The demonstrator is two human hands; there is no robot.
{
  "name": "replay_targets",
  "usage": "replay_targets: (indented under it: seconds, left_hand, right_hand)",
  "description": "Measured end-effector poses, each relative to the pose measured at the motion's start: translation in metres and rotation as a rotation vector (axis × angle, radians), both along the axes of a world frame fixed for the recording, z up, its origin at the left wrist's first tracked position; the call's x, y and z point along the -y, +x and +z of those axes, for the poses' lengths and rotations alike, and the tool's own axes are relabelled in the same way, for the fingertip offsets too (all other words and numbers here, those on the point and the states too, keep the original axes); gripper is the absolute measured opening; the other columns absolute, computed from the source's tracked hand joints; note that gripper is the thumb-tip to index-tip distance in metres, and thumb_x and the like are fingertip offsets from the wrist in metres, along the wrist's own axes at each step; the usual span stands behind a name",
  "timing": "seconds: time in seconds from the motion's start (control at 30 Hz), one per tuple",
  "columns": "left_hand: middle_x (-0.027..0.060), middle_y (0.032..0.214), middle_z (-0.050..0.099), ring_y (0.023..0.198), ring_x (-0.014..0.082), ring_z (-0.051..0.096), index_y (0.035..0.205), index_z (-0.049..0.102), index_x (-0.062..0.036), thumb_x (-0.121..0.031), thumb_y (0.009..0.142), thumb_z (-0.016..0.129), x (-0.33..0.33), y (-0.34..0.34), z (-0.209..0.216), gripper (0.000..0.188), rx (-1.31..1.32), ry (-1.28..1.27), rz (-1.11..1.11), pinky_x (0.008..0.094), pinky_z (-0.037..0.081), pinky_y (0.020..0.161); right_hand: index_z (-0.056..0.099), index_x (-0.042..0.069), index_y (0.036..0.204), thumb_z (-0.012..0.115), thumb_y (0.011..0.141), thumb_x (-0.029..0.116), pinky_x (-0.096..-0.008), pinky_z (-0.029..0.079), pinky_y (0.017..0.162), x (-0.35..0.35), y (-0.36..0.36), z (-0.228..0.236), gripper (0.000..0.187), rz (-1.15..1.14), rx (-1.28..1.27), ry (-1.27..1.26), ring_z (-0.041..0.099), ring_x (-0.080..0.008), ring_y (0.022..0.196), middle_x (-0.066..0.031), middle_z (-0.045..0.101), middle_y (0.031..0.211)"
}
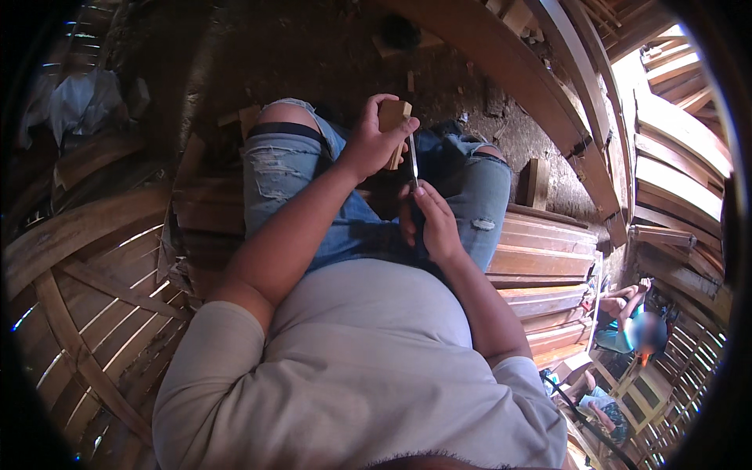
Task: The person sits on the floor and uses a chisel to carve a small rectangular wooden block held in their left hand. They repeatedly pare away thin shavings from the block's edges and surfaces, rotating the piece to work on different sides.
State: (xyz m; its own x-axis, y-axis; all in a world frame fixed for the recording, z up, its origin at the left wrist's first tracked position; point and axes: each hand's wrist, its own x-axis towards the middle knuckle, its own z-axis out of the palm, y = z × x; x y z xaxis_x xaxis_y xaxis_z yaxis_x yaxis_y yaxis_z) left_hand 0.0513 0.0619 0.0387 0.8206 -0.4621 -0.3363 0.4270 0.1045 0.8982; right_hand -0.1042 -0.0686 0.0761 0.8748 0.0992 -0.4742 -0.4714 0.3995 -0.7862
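Note:
Above my knees, my left hand (pixel 374 145) is closed around a small light-brown wooden block (pixel 394 117). My right hand (pixel 432 219) lies nearer my belly, its fingers wrapped about the handle of a chisel (pixel 413 163). The chisel's narrow metal blade points away from me, along the right side of the block. My left thumb reaches over toward the blade's far end. Whether the cutting edge touches the wood cannot be made out, as the thumb and block cover it. Most of the dark handle is hidden in my right hand.
Stacked reddish-brown boards (pixel 544 251) lie right of my legs. Long curved beams (pixel 517 70) cross the far right. A slatted wooden wall (pixel 86 345) rises at left, near a pale plastic sheet (pixel 86 106). Another person (pixel 619 333) sits at the far right.

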Motion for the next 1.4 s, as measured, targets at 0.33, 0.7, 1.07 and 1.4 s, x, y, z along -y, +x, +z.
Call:
replay_targets:
  seconds: [0.33,0.7,1.07,1.4]
  left_hand:
    - [0.0070,0.109,0.066,0.095,0.0170,0.069,0.143,0.047,-0.0142,-0.023,0.097,0.077,-0.006,0.003,-0.004,0.055,-0.160,-0.351,0.077,0.0320,0.058,0.079]
    - [0.0093,0.113,0.060,0.088,0.0170,0.068,0.140,0.038,-0.0112,-0.025,0.099,0.075,0.001,0.002,-0.007,0.057,-0.132,-0.100,0.094,0.0320,0.060,0.069]
    - [0.0071,0.109,0.061,0.086,0.0136,0.065,0.138,0.038,-0.0110,-0.020,0.098,0.075,0.004,-0.001,-0.004,0.055,-0.055,-0.046,0.083,0.0301,0.060,0.068]
    - [0.0126,0.112,0.061,0.085,0.0156,0.067,0.138,0.040,-0.0090,-0.021,0.096,0.075,0.009,-0.005,-0.028,0.056,0.276,0.268,0.072,0.0306,0.057,0.067]
  right_hand:
    - [0.055,0.006,0.116,0.039,0.113,0.036,-0.0275,0.038,0.047,-0.009,0.009,0.010,0.033,-0.018,-0.001,0.070,0.044,-0.0161,0.047,-0.0062,0.047,0.063]
    - [0.056,0.007,0.114,0.041,0.112,0.036,-0.0293,0.039,0.047,0.002,0.014,0.005,0.033,-0.012,-0.112,0.260,0.046,-0.0169,0.049,-0.0053,0.047,0.066]
    - [0.053,0.007,0.113,0.040,0.112,0.036,-0.0293,0.037,0.046,0.000,0.014,0.003,0.032,-0.057,-0.130,0.351,0.044,-0.0165,0.047,-0.0046,0.046,0.064]
    - [0.052,0.007,0.111,0.038,0.113,0.035,-0.0307,0.038,0.045,0.001,0.008,-0.006,0.031,-0.072,-0.173,0.375,0.045,-0.0178,0.045,-0.0048,0.045,0.063]
